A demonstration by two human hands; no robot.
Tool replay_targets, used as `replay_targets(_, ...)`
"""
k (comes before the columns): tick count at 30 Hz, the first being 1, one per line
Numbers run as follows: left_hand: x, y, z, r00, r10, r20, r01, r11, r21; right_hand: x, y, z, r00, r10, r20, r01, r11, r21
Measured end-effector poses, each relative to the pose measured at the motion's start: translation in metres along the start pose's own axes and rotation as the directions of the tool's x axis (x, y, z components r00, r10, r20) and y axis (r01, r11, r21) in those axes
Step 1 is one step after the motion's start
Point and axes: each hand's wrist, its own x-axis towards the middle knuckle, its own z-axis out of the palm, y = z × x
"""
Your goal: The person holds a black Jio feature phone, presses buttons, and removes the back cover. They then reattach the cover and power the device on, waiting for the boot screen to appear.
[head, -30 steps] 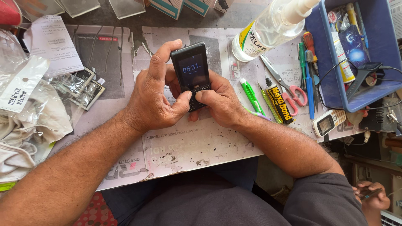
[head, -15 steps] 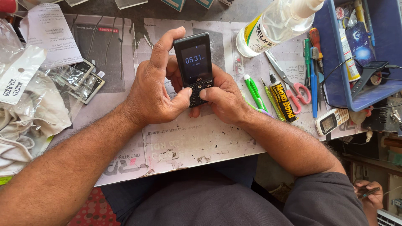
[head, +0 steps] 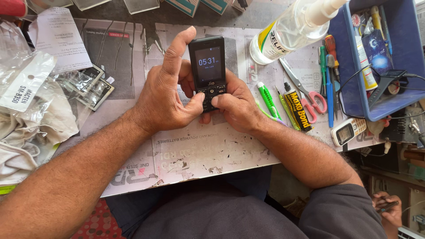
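Both hands, left hand (head: 166,95) and right hand (head: 234,106), gripped the keypad phone (head: 208,71); a thumb slip risked dropping it onto the worktop (head: 212,148).

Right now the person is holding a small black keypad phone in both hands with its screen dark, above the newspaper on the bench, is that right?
Not quite: the screen is lit, not dark. In the head view the black keypad phone sits between the left hand and right hand, display glowing, above the newspaper.
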Motion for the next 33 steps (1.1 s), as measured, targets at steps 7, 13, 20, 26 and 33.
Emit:
replay_targets(7, 0.0009, 0.0020, -0.0013, 1.000, -0.009, 0.020, 0.009, 1.000, -0.006, -0.0003, -0.0006, 0.0017, 0.999, 0.035, -0.036, -0.037, 0.998, -0.057)
replay_targets(13, 0.0017, 0.0013, -0.0019, 0.999, -0.040, 0.024, 0.040, 0.999, -0.003, 0.0007, 0.0025, 0.0000, 0.998, 0.037, -0.046, -0.041, 0.996, -0.078)
replay_targets(20, 0.0016, -0.0003, -0.0014, 0.999, -0.040, 0.012, 0.040, 0.999, -0.012, 0.0024, 0.0018, -0.0036, 1.000, 0.015, -0.003, -0.014, 1.000, 0.009)
replay_targets(26, 0.0013, -0.0015, -0.0004, 0.999, -0.038, 0.006, 0.038, 0.999, -0.030, 0.0016, 0.0001, -0.0039, 1.000, 0.030, -0.004, -0.029, 0.998, 0.061)
replay_targets(33, 0.0020, -0.0001, -0.0027, 0.998, -0.058, 0.013, 0.059, 0.998, -0.027, 0.0001, -0.0023, -0.0008, 0.999, 0.046, 0.000, -0.046, 0.997, 0.054)
